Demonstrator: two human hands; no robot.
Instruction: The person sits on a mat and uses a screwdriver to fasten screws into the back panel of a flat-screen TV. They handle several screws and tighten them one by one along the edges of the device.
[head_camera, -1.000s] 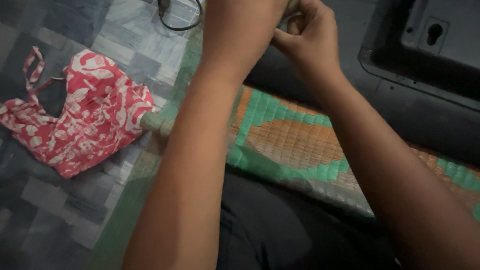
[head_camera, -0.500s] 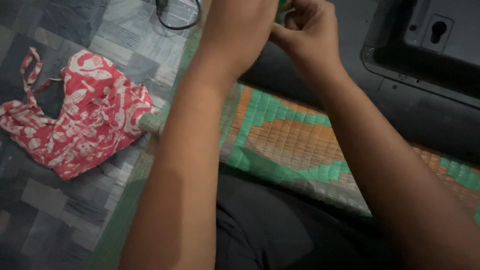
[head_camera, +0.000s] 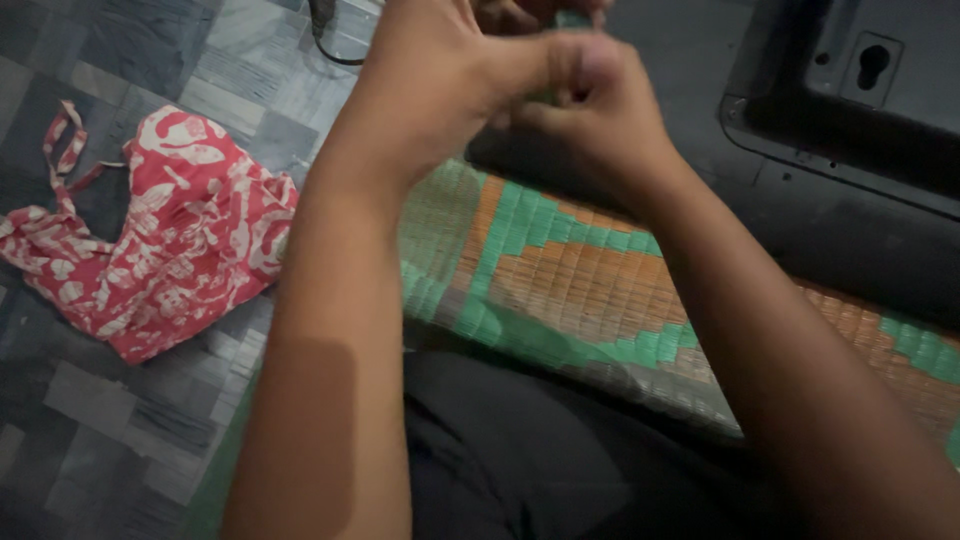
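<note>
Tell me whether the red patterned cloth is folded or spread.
Neither neatly: the red patterned cloth lies crumpled in a loose heap on the tiled floor, straps trailing.

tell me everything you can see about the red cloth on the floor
The red cloth is a crumpled piece of fabric, red with a white leafy print. It lies bunched on the grey tiled floor, left of the woven mat. Thin straps or ties of the same print loop out at its upper left. Neither hand touches it; the left forearm passes beside its right edge.
</note>
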